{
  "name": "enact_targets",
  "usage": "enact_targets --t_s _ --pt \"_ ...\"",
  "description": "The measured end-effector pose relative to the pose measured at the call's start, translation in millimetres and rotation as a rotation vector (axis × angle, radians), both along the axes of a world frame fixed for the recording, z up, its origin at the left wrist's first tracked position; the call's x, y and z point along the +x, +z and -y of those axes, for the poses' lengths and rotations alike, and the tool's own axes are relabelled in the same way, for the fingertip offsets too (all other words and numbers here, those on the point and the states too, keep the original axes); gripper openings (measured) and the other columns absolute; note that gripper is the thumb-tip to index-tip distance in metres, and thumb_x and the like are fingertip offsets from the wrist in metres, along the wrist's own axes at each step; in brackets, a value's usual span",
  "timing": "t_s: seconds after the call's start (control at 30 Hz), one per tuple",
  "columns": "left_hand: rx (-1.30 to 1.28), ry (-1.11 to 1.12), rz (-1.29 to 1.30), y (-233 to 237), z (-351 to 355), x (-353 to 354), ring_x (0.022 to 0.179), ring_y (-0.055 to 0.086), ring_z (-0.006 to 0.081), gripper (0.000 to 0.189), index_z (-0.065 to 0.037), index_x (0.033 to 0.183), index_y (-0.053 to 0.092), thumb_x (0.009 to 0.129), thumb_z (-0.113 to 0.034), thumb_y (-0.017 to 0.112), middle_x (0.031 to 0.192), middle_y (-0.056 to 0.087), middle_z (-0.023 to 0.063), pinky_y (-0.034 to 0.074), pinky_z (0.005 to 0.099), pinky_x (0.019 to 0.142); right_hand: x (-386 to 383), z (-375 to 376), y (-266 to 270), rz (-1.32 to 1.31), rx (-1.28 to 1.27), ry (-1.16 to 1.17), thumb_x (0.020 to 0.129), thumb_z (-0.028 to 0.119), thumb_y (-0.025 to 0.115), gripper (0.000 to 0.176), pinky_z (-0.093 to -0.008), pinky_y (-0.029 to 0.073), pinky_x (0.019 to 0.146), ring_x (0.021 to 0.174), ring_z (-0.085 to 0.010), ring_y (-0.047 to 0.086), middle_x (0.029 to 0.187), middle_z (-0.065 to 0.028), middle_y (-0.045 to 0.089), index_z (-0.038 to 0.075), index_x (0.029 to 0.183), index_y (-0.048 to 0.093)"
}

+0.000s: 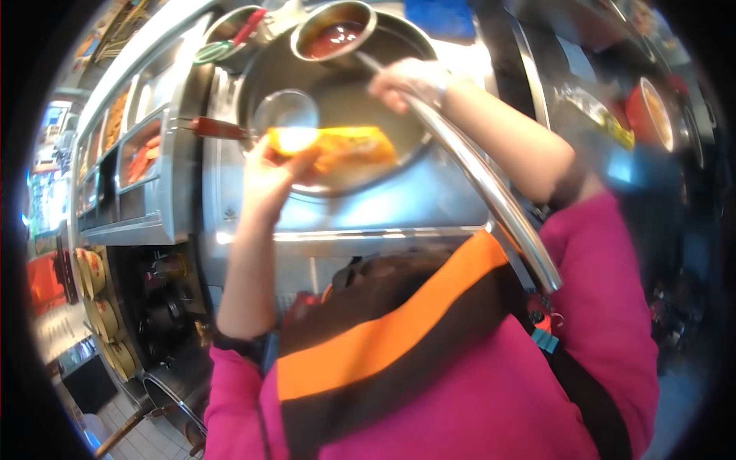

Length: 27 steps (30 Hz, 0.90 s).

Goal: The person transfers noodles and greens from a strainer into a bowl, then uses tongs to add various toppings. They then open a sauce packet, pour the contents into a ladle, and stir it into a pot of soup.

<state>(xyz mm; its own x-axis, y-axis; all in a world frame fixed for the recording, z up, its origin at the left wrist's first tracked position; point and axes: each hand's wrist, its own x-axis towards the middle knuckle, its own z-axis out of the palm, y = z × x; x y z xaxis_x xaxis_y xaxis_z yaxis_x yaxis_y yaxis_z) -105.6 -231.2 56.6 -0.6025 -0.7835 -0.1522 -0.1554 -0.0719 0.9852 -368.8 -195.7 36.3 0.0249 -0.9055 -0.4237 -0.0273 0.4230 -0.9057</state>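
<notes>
My left hand [270, 172] grips a shiny yellow-and-orange packet [356, 147] over a large round pan [253, 84]. Glare hides part of the packet, and its contents cannot be made out. The fingers of my right hand [410, 80] are wrapped round the long metal handle [491, 180] of a ladle. Its bowl [370, 29], with red sauce [335, 38] inside, is at the pan's far side. A clear round dish [285, 110] shows in the pan, just beyond the packet.
Metal food trays [163, 123] stand in a counter on the left. A red-handled utensil [249, 27] rests in a pot at the far left. On the right are a red bowl [650, 115] and a yellow-ended packet [598, 115]. The metal counter edge [360, 236] runs before my body.
</notes>
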Motion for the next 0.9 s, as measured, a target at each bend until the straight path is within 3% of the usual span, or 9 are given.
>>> enact_targets --t_s 0.13,0.27,0.4,0.43,0.53,0.57,0.6,0.8,0.9 --pt "-0.015 0.096 0.026 2 7 -14 0.061 0.061 0.0132 0.025 -0.001 0.095 0.053 0.075 -0.006 0.066 0.082 0.062 0.0098 0.047 0.021 0.048 2 -9 0 0.016 0.188 -0.103 0.071 0.016 0.062 0.021 -0.0265 0.041 0.035 0.037 -0.0124 0.049 0.045 -0.0032 0.047 0.006 0.056 0.051" --pt "-0.031 0.084 0.047 -4 23 -31 0.067 0.062 0.0134 0.022 -0.002 0.092 0.052 0.074 -0.006 0.065 0.081 0.061 0.0077 0.048 0.022 0.05 4 -36 7 0.084 0.251 -0.188 0.073 0.012 0.063 0.023 -0.0229 0.038 0.032 0.039 -0.0072 0.044 0.056 -0.0006 0.047 0.005 0.09 0.049" --pt "-0.169 0.038 0.165 -46 36 -42 0.066 0.062 0.014 0.018 -0.002 0.086 0.054 0.072 -0.003 0.066 0.08 0.06 0.0069 0.049 0.0232 0.05 8 -61 7 0.186 0.292 -0.221 0.075 0.01 0.062 0.025 -0.0236 0.037 0.029 0.036 -0.007 0.042 0.055 -0.0007 0.044 0.005 0.094 0.048" --pt "-0.009 0.05 0.104 -44 31 -45 0.065 0.062 0.0148 0.017 -0.002 0.085 0.053 0.071 -0.001 0.064 0.081 0.06 0.0074 0.049 0.0237 0.05 13 -67 8 0.215 0.26 -0.257 0.076 0.011 0.062 0.026 -0.0229 0.035 0.027 0.035 -0.0071 0.041 0.055 -0.0006 0.044 0.004 0.096 0.047" --pt "0.118 -0.001 0.016 -52 19 -50 0.065 0.062 0.0158 0.016 -0.003 0.085 0.052 0.072 0.002 0.061 0.082 0.06 0.0082 0.049 0.0234 0.05 22 -82 10 0.284 0.144 -0.211 0.077 0.009 0.061 0.056 -0.023 0.035 0.028 0.036 -0.007 0.041 0.057 -0.0004 0.044 0.012 0.126 0.034" --pt "0.141 -0.034 0.01 -54 14 -50 0.066 0.063 0.0154 0.018 -0.002 0.085 0.052 0.071 0.001 0.063 0.081 0.06 0.0076 0.049 0.023 0.05 27 -87 8 0.218 0.175 -0.269 0.077 0.006 0.059 0.076 -0.0225 0.035 0.029 0.037 -0.0067 0.041 0.061 -0.001 0.046 0.02 0.138 0.016" --pt "0.11 -0.054 0.08 -50 10 -52 0.067 0.062 0.0142 0.021 -0.002 0.086 0.052 0.07 0.0 0.065 0.079 0.06 0.0059 0.049 0.0227 0.05 28 -90 6 0.26 0.152 -0.247 0.078 0.005 0.057 0.078 -0.022 0.036 0.031 0.039 -0.0068 0.042 0.065 -0.0016 0.048 0.022 0.139 0.012" --pt "0.038 -0.163 0.16 -45 -3 -57 0.063 0.06 0.0105 0.025 -0.004 0.086 0.054 0.066 -0.003 0.069 0.073 0.057 0.0022 0.048 0.0233 0.052 37 -92 0 0.276 0.213 -0.283 0.085 0.013 0.05 0.039 -0.02 0.037 0.032 0.04 -0.0066 0.043 0.061 0.0008 0.044 0.013 0.124 0.048" --pt "-0.125 -0.238 0.215 -53 6 -55 0.063 0.059 0.0114 0.029 -0.005 0.092 0.054 0.067 -0.003 0.068 0.077 0.053 0.0023 0.048 0.0233 0.054 43 -88 4 0.228 0.252 -0.316 0.088 0.017 0.048 0.03 -0.0201 0.037 0.032 0.038 -0.0063 0.04 0.059 0.0016 0.04 0.011 0.116 0.054"
